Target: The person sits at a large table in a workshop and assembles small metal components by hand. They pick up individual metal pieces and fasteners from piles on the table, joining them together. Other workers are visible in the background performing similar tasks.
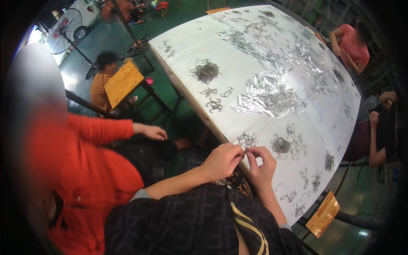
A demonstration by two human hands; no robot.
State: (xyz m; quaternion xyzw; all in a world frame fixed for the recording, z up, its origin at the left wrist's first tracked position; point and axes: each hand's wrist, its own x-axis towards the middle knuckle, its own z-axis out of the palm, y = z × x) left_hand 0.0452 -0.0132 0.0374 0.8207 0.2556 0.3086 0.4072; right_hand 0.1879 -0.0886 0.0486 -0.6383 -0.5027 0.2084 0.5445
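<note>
We record both bare hands working close together just below the frame's centre. Our left forearm [176, 185] slants up from the lower left, its hand [223, 159] turned back-upward, fingers curled, thumb and forefinger pinched. Our right forearm [273, 206] rises steeply from the lower right; the right hand [262, 165] bends its forefinger over its thumb, fingertips meeting the left's.

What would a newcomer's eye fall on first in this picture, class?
Probably the shiny heap of silver pieces spread across the middle of the white table. Next, at the table's near edge, the left hand and right hand meet at a small dark piece. A bright red-orange top stands out at the left.
</note>
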